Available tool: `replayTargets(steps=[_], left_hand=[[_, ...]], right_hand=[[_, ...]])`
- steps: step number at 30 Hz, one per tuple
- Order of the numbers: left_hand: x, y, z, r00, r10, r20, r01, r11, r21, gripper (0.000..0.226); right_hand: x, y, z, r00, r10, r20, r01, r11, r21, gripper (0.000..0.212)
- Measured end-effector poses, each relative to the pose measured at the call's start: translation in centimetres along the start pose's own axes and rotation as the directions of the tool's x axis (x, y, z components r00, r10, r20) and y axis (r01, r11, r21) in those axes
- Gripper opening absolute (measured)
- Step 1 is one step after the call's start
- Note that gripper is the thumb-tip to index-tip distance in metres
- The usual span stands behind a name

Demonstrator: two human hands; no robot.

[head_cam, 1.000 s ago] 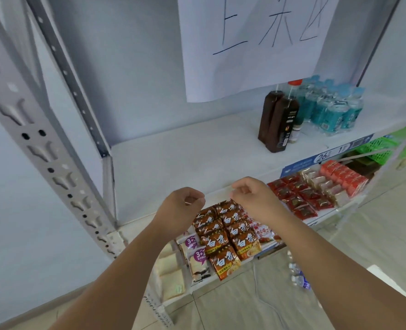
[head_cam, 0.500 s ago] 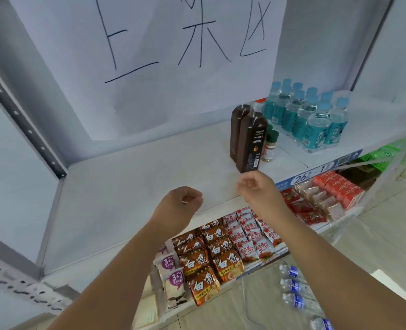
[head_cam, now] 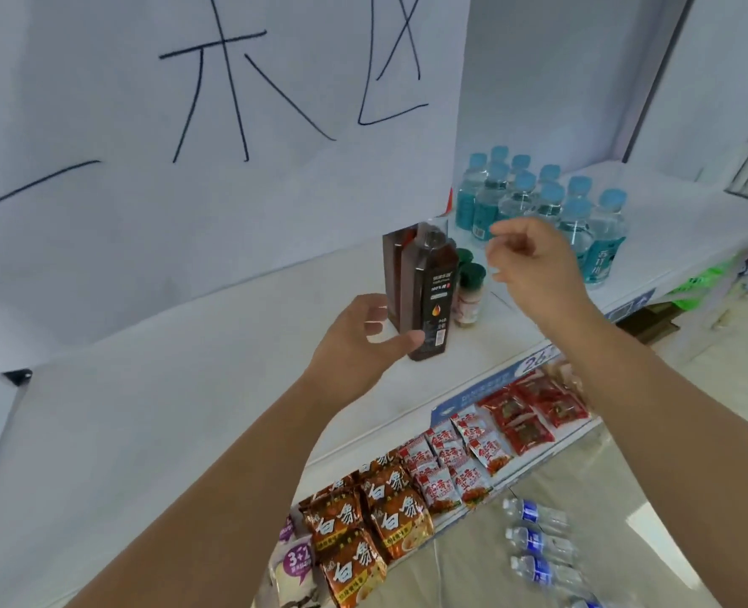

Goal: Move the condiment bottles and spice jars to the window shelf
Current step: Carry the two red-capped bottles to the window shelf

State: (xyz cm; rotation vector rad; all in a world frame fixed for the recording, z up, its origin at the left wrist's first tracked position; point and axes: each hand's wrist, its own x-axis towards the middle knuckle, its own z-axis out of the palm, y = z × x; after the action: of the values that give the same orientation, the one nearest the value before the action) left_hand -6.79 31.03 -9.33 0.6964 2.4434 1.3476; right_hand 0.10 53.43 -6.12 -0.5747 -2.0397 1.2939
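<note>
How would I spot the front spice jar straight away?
Look at the white shelf under the big paper sign. Between the tall dark bottles and the blue-capped water bottles stands the spice jar. It is shorter than both, green-lidded with pale contents, in front of a second green lid.
</note>
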Motion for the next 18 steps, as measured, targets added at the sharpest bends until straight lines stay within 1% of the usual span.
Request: replayTargets(steps=[3, 6, 10, 15, 18], left_hand=[[1.6, 1.0, 1.1, 0.999, -0.012, -0.034, 0.011, 0.999, -0.032, 0.071], [2.6, 1.5, 2.1, 0.995, -0.044, -0.089, 0.040, 0.998, -0.043, 0.070], [3.8, 1.6, 3.4, 0.984, -0.089, -0.157, 0.084, 0.996, -0.038, 0.065], [4.1, 1.6, 4.9, 0.963, -0.112, -0.246, 0.116, 0.993, 0.002, 0.064], [4.2, 1.7, 5.2, 0.959, -0.116, -0.260, 0.124, 0.992, 0.014, 0.058]], right_hand=[[3.3, -0.9, -0.6, 0.986, -0.057, 0.159, 0.071, 0.994, -0.088, 0.026], [5.7, -1.3, -0.4, 0.955, -0.091, 0.284, 0.129, 0.985, -0.119, 0.030], [8.3, -0.8, -0.2, 0.940, -0.096, 0.327, 0.125, 0.990, -0.068, 0.024], [10.0, 0.4, 0.2, 0.906, -0.103, 0.410, 0.123, 0.992, -0.022, 0.018], [10.5, 0.3, 0.5, 0.878, -0.118, 0.464, 0.134, 0.991, -0.001, 0.020]])
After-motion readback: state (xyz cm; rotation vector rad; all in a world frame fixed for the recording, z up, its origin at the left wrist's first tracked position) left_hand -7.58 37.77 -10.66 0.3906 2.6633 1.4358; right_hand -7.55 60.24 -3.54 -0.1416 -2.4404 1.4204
